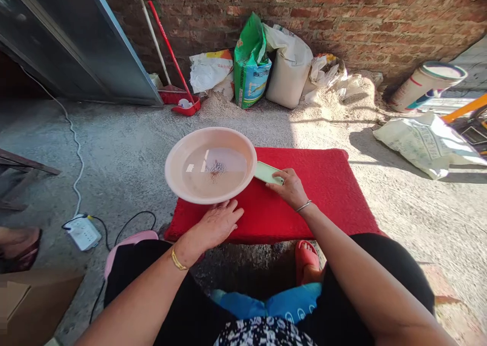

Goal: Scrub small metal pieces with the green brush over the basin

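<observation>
A pale pink basin (182, 183) of water stands on the left part of a low table or bench covered in red cloth (319, 194). Small dark bits lie in the middle of the water, and bright reflections cross its surface. My left hand (217, 223) is at the basin's near side, palm down with fingers apart; whether the fingertips touch the basin I cannot tell. Between thumb and fingers, my right hand (289, 187) grips one end of a flat, pale green oblong piece (266, 172). Its other end reaches the basin's right rim, and its exact kind is unclear.
A power strip (84, 233) with cables lies on the floor at left, near a cardboard box (38, 300) and another person's foot (19, 242). Along the brick wall stand a red dustpan (188, 107), a green bag (251, 67), a white sack (289, 72) and a bucket (422, 90).
</observation>
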{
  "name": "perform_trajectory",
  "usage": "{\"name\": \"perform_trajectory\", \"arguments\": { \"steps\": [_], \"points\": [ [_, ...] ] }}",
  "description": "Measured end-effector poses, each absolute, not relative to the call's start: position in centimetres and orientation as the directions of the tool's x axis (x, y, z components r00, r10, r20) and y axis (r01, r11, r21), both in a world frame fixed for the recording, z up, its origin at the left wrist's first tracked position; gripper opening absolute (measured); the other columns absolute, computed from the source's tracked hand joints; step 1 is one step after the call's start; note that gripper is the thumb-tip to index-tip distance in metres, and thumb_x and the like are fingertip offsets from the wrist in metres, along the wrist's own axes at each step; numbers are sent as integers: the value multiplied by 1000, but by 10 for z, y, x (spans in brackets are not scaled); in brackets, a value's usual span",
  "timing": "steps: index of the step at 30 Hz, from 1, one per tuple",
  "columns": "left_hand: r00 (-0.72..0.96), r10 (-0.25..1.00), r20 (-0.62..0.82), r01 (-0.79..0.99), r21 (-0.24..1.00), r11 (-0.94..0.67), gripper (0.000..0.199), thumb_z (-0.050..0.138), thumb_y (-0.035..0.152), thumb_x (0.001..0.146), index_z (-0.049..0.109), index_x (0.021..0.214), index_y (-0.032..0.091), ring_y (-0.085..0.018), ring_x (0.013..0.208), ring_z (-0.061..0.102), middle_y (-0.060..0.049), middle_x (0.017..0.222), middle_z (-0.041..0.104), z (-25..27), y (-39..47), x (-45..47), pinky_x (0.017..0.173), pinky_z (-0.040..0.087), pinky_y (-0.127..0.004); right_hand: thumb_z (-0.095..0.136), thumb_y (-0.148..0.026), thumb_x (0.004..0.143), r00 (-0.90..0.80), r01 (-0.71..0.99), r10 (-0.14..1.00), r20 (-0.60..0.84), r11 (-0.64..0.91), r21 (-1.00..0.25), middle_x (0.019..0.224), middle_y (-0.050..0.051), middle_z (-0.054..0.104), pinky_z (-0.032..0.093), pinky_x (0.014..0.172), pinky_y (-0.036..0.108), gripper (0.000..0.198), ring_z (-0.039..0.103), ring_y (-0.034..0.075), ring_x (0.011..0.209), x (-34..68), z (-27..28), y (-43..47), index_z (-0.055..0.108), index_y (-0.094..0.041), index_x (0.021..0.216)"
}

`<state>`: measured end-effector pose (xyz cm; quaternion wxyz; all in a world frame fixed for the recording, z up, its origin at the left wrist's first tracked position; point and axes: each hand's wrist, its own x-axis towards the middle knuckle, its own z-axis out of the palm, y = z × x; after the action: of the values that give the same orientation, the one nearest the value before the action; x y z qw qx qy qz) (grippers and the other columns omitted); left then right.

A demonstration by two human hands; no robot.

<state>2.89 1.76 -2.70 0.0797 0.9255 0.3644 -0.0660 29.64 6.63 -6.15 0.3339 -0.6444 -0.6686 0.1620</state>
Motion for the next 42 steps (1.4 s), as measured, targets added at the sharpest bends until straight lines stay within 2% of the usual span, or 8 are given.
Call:
{"name": "perform_trajectory", "arguments": {
  "steps": [3, 7, 10, 16, 23, 30, 37, 42],
  "points": [
    [727, 662, -181, 683, 97, -724, 33, 56, 20, 81, 50, 114, 22, -28, 118, 46, -10, 122, 49, -26, 18, 28, 93, 43, -42, 73, -41, 68, 48, 808, 972, 231, 99, -581, 94, 7, 52, 47, 73, 33, 32, 55, 20, 82, 312, -59, 66, 67, -21, 92],
    [726, 666, -170, 685, 88, -724, 35, 55, 21, 82, 49, 116, 23, -28, 117, 47, -9, 124, 48, -27, 17, 27, 93, 43, -42, 73, -46, 67, 161, 860, 946, 281, 5, -510, 89, 7, 53, 46, 72, 35, 34, 54, 21, 80, 343, -43, 66, 69, -20, 90],
    [727, 666, -167, 684, 99, -722, 37, 55, 21, 82, 49, 118, 24, -28, 118, 47, -9, 125, 48, -30, 16, 26, 94, 42, -43, 71, -48, 67, 175, 837, 942, 285, 10, -546, 88, 7, 54, 46, 71, 34, 35, 55, 21, 78, 346, -33, 63, 69, -20, 89],
    [724, 667, -175, 687, 103, -719, 40, 55, 23, 82, 48, 122, 24, -29, 121, 45, -11, 129, 48, -31, 17, 25, 96, 41, -45, 71, -44, 68, -53, 801, 982, 179, 149, -580, 90, 5, 55, 46, 71, 32, 30, 55, 18, 78, 335, -34, 54, 68, -22, 87],
    [721, 671, -174, 691, 109, -715, 42, 56, 23, 82, 48, 123, 24, -29, 123, 44, -11, 132, 48, -32, 16, 24, 98, 39, -45, 69, -48, 68, 92, 843, 959, 268, 68, -534, 89, 6, 53, 46, 71, 34, 33, 54, 19, 77, 361, -32, 52, 68, -22, 89],
    [736, 663, -137, 676, 113, -728, 42, 57, 22, 80, 49, 121, 25, -29, 118, 48, -11, 130, 49, -39, 18, 21, 95, 40, -44, 70, -42, 70, -132, 773, 972, 194, 223, -594, 92, 4, 53, 46, 72, 32, 27, 55, 18, 81, 341, -34, 41, 66, -23, 89],
    [741, 654, -153, 670, 103, -735, 42, 56, 21, 80, 48, 122, 24, -30, 120, 48, -12, 131, 48, -40, 19, 21, 96, 40, -45, 69, -39, 70, 26, 847, 965, 259, 116, -518, 92, 5, 51, 46, 72, 33, 25, 54, 20, 83, 366, -29, 42, 65, -23, 90],
    [737, 658, -154, 675, 116, -729, 40, 54, 22, 82, 49, 121, 23, -29, 121, 47, -12, 132, 48, -36, 18, 21, 97, 40, -44, 69, -39, 71, -102, 790, 973, 206, 205, -578, 93, 4, 53, 46, 71, 31, 24, 54, 18, 83, 345, -30, 36, 65, -23, 88]
  ]
}}
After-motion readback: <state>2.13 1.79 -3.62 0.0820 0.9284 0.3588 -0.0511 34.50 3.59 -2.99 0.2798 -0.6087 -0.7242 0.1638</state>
